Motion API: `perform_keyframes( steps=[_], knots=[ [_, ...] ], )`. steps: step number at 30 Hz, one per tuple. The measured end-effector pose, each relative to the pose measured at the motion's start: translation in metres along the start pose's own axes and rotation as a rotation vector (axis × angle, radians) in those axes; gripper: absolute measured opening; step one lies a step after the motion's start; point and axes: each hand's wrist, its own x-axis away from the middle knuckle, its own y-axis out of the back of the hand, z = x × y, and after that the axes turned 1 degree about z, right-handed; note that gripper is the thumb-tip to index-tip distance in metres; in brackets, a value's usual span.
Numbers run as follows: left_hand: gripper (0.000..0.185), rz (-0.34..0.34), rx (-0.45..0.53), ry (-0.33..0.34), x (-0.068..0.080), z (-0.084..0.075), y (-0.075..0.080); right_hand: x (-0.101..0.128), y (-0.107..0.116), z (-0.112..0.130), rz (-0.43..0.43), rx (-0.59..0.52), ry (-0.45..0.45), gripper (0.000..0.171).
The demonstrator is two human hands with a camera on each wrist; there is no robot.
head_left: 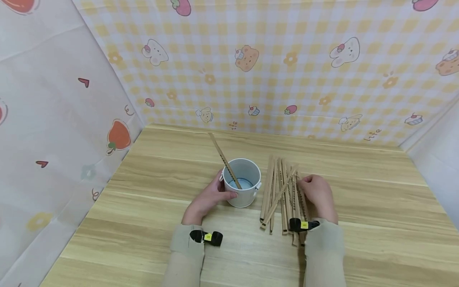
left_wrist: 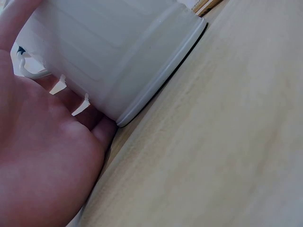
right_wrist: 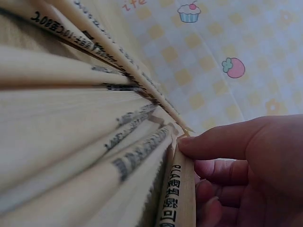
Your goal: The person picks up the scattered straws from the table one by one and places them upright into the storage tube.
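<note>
While the bucket point(head_left: 242, 202) is gripped by the left hand point(head_left: 210, 195), a probably light, crushable straw point(right_wrist: 176, 201) right of the pile point(head_left: 282, 195) is pinched, sensibly, at its far tip by the right hand point(head_left: 318, 193).

A hand could pass over the table point(head_left: 380, 195) to the right of the right hand point(head_left: 318, 195), or behind the bucket point(head_left: 242, 200), while only a narrow gap parts bucket and straws point(head_left: 283, 205). The left hand point(head_left: 209, 195) blocks the bucket's left side (a leaning straw point(head_left: 218, 149) juts past the rim there, too).
</note>
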Motion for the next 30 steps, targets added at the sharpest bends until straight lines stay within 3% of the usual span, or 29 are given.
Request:
perform_keyframes(
  steps=[10,22,30],
  knots=[
    [0.084,-0.002,0.003,0.009,0.001,-0.001,0.000,0.009,0.019,0.009,-0.003,-0.049,0.012,0.037],
    [0.085,-0.016,-0.015,0.021,0.002,-0.005,-0.001,0.033,0.044,0.040,-0.207,-0.178,0.103,0.038],
    [0.084,-0.016,-0.014,0.027,0.001,-0.003,0.000,0.051,0.053,0.061,-0.347,-0.346,0.137,0.039]
  ],
)
